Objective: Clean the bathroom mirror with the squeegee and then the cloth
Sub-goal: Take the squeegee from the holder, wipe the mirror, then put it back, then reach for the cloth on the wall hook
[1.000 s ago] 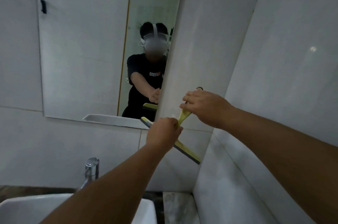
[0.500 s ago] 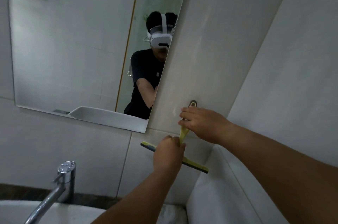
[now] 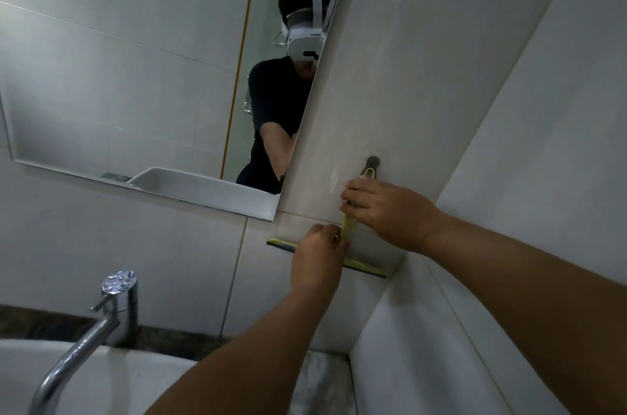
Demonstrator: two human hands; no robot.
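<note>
The yellow squeegee [image 3: 363, 266] hangs against the tiled wall right of the mirror [image 3: 135, 75], its handle loop at a dark wall hook [image 3: 372, 162]. My right hand [image 3: 386, 207] is closed around the upper handle just below the hook. My left hand [image 3: 317, 257] grips the squeegee where the handle meets the blade, which runs level below the mirror's lower right corner. No cloth is in view.
A chrome tap [image 3: 115, 306] stands over the white basin [image 3: 101, 380] at lower left. A side wall [image 3: 509, 177] closes in on the right, close to the blade's right end. The mirror shows a person with a headset.
The squeegee has dropped from the mirror's edge down onto the wall, its blade turning level and its loop reaching the hook. Both hands stayed on it. The view has tilted and moved closer.
</note>
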